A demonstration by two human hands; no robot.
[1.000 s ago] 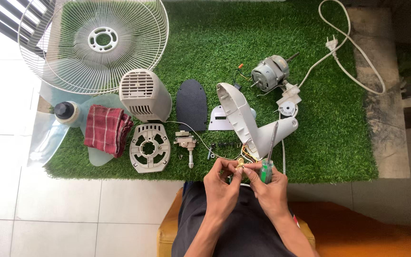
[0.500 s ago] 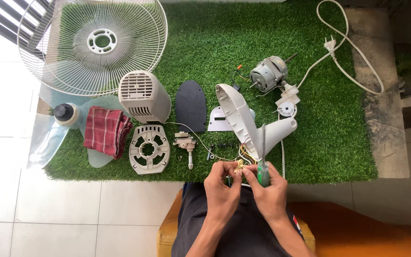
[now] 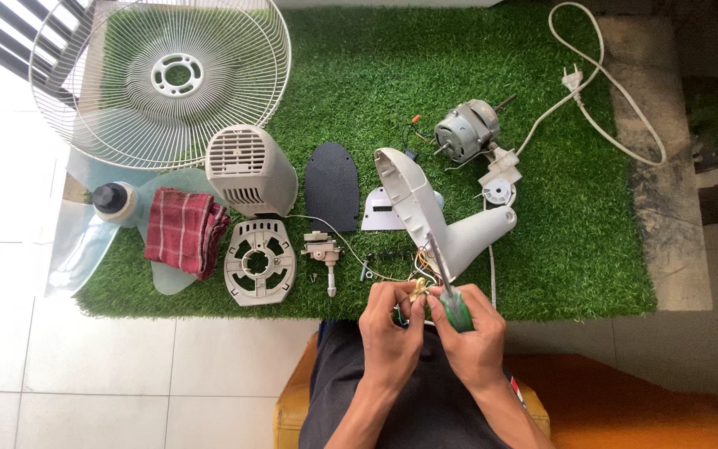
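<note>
The fan lay fully taken apart on the green turf mat (image 3: 542,249), so the stripping looked done and the work had moved to the wiring. The left hand (image 3: 388,328) pinched a small brass-coloured part (image 3: 417,288) between thumb and fingertips, just above the lap. The right hand (image 3: 471,333) was wrapped around a green-handled screwdriver (image 3: 454,308), its shaft angled up past the white neck housing (image 3: 425,208), from whose lower end thin coloured wires (image 3: 424,270) ran down to the hands. Spread across the mat were the wire guard (image 3: 110,125), the pale blade (image 3: 76,241) with its black cap, a red checked cloth (image 3: 183,233), the ribbed rear cover (image 3: 247,170), a round grey bracket (image 3: 258,262), a small gear piece (image 3: 323,254), a dark oval plate (image 3: 332,185), the motor (image 3: 465,129) and the white cord with plug (image 3: 600,91). Nothing appeared rejoined yet, so reassembly seemed to remain. What the brass part was, where the screwdriver tip met it, and how the wires attached could not be made out; the fingers covered them.
</note>
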